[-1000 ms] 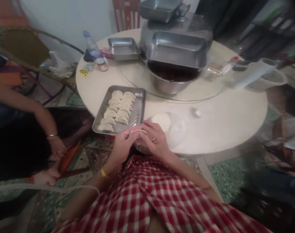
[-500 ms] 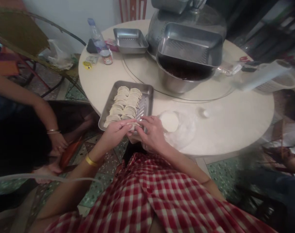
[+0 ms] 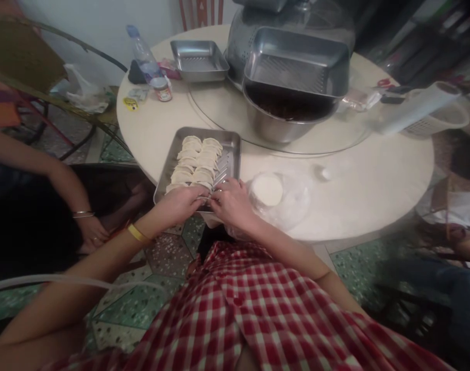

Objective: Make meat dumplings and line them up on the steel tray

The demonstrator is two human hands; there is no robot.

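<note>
My left hand [image 3: 180,202] and my right hand [image 3: 230,202] meet at the near edge of a steel tray [image 3: 232,161], fingers pinched together on a folded dumpling [image 3: 204,196] held low over the tray's front. Two rows of several folded dumplings [image 3: 195,161] fill the tray's left part. A stack of round dough wrappers [image 3: 267,188] lies on clear plastic just right of my right hand. A yellow band is on my left wrist.
On the round table [image 3: 358,185] stand a steel bowl of dark filling [image 3: 287,116] with a steel pan [image 3: 297,64] across it, a small empty tray [image 3: 198,59], a water bottle [image 3: 142,51], a small jar [image 3: 163,89] and a white basket [image 3: 436,121]. Another person's arm [image 3: 61,178] is at the left.
Both hands have carried the dumpling forward and down from in front of the table edge to the tray's near end. The view has shifted slightly.
</note>
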